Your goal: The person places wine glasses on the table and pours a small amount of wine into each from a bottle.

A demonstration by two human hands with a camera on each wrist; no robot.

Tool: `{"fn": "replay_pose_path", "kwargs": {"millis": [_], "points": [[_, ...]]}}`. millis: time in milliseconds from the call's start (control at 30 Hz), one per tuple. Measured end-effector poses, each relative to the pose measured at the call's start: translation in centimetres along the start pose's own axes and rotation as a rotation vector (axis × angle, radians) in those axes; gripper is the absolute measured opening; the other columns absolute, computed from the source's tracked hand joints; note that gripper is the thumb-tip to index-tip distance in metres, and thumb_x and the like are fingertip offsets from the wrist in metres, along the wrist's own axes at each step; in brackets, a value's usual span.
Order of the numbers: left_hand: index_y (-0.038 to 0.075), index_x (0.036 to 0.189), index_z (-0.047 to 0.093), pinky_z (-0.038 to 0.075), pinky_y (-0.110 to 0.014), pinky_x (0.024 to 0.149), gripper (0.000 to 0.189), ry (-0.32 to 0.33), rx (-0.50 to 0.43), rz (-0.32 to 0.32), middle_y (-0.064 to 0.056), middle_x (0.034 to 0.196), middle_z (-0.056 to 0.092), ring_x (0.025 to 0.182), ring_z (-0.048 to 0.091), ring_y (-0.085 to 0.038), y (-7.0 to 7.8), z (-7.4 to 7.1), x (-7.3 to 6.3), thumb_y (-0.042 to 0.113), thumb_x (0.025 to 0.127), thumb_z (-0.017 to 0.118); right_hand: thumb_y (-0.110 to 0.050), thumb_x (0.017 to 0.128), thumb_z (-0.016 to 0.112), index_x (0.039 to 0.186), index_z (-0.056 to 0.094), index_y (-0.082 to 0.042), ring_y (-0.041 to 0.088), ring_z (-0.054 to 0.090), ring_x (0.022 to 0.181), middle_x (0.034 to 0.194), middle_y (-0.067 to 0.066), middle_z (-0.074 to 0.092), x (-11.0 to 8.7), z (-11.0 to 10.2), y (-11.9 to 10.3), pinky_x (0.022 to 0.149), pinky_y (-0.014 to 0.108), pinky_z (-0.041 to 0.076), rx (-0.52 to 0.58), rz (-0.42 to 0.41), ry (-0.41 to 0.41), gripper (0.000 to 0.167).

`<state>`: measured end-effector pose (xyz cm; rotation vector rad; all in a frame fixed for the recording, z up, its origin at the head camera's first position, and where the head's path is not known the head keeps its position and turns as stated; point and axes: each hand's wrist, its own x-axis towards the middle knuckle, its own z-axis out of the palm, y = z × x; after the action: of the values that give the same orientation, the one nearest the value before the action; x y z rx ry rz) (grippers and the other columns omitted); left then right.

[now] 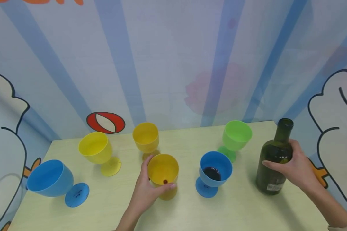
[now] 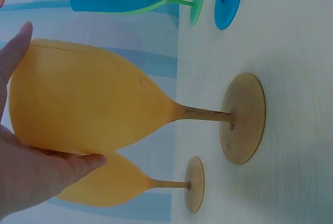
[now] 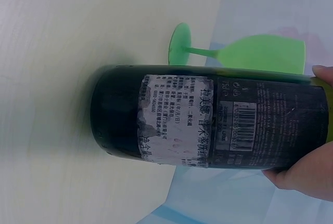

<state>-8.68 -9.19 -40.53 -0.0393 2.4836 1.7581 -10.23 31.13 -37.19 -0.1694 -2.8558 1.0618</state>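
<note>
With thumb and fingers curled round its bowl, my left hand (image 1: pixel 146 191) holds an orange-yellow goblet (image 1: pixel 164 166) upright near the middle of the table. A small dark red drop shows inside this goblet. In the left wrist view its stem and round foot (image 2: pixel 243 117) are in plain sight. My right hand (image 1: pixel 300 166) grips a dark green wine bottle (image 1: pixel 270 163) by its upper body, at the table's right. The bottle is upright, its mouth uncovered, and a printed label (image 3: pixel 177 120) faces the right wrist camera. Between the hands stands a blue goblet (image 1: pixel 207 187) with dark liquid in it.
A green goblet (image 1: pixel 237 134) stands behind the blue one. Another orange-yellow goblet (image 1: pixel 146 138) is behind my left hand. Further left are a yellow goblet (image 1: pixel 96 147) and a second blue goblet (image 1: pixel 50 179). A striped cartoon backdrop (image 1: pixel 167 64) hangs behind the table (image 1: pixel 104 205).
</note>
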Motion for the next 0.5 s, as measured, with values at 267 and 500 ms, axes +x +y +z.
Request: {"fn": "replay_pose_path", "kwargs": {"millis": [267, 500], "points": [[0.018, 0.139, 0.025, 0.026, -0.055, 0.101, 0.099, 0.004, -0.001, 0.007, -0.008, 0.14, 0.036, 0.123, 0.037, -0.03, -0.02, 0.05, -0.07, 0.036, 0.062, 0.084, -0.032, 0.074, 0.075, 0.139, 0.012, 0.007, 0.052, 0.042, 0.101, 0.12, 0.034, 0.036, 0.07, 0.22, -0.3, 0.068, 0.06, 0.042, -0.012, -0.031, -0.005, 0.098], [0.02, 0.137, 0.028, 0.029, -0.055, 0.1, 0.096, 0.011, 0.007, 0.01, -0.007, 0.139, 0.037, 0.123, 0.038, -0.029, -0.09, 0.01, -0.09, 0.037, 0.061, 0.084, -0.032, 0.074, 0.076, 0.139, 0.012, 0.007, 0.052, 0.042, 0.101, 0.121, 0.034, 0.036, 0.02, 0.31, -0.72, 0.069, 0.06, 0.042, -0.025, -0.057, -0.032, 0.099]]}}
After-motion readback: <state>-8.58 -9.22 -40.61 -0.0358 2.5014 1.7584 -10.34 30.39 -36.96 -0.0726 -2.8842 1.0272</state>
